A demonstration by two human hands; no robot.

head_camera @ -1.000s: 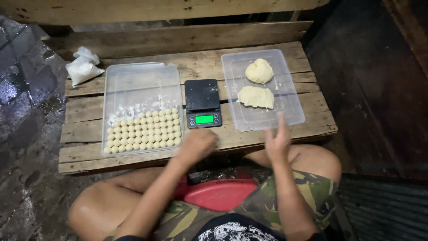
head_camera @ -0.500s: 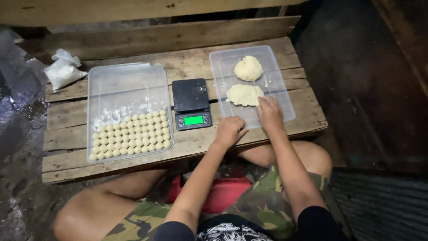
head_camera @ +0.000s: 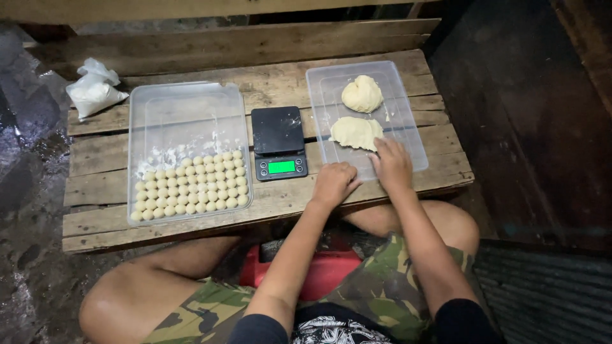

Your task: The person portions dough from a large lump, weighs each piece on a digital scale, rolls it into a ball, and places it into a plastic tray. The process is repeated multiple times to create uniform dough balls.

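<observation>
Reaching right hand [head_camera: 392, 167], fingers spread open, touches near edge of flat dough slab [head_camera: 356, 132] in clear tray [head_camera: 414, 137]; slab straight ahead, long axis crosswise. Left hand [head_camera: 333, 183] loosely curled, empty, farther.

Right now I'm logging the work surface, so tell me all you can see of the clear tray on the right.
The clear tray is a shallow rectangular one of see-through plastic, lying flat on the wooden table, right of the black scale. It holds two pale dough lumps: a rounded one farther back, a flatter one nearer. The right hand rests in it beside the flatter lump; the left hand is at its near left corner.
</observation>
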